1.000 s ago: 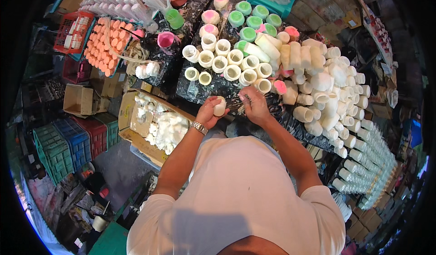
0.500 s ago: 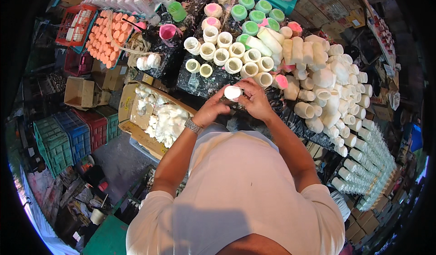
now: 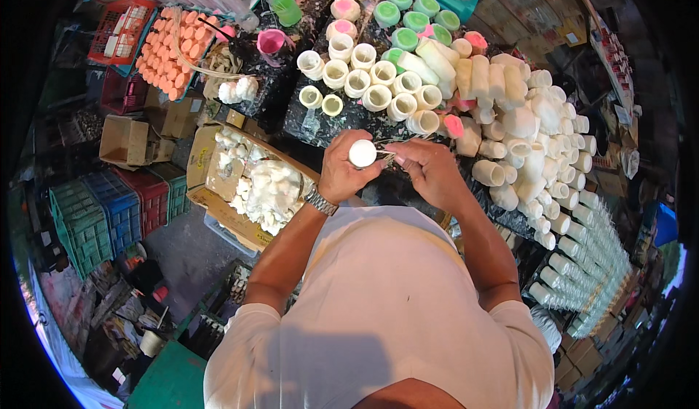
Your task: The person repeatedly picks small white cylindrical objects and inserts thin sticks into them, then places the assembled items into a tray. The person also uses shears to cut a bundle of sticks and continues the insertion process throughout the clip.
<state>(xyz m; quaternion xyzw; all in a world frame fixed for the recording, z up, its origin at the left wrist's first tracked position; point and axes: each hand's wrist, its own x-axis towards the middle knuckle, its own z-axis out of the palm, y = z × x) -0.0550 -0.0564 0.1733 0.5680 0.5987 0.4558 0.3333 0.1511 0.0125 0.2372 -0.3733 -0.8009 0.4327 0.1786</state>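
– What does the left hand (image 3: 339, 172) hold?
– Its fingers and thumb are closed around a small white round piece (image 3: 362, 153) with a flat, smooth-looking top. This piece is in front of the person's body, near the close edge of the table covered with black plastic (image 3: 348, 120).
– And the right hand (image 3: 435, 174)?
– It is just beside the piece. Thumb and forefinger are near each other, close to some thin pale strands (image 3: 385, 152). Whether they pinch one, I cannot tell; it is too small.
– What is around them?
– Beyond the hands, hollow cream-coloured cylinders (image 3: 376, 96) stand together on the table, with open tops. At the person's left, an open brown cardboard box (image 3: 226, 216) contains white lumps (image 3: 269, 194).
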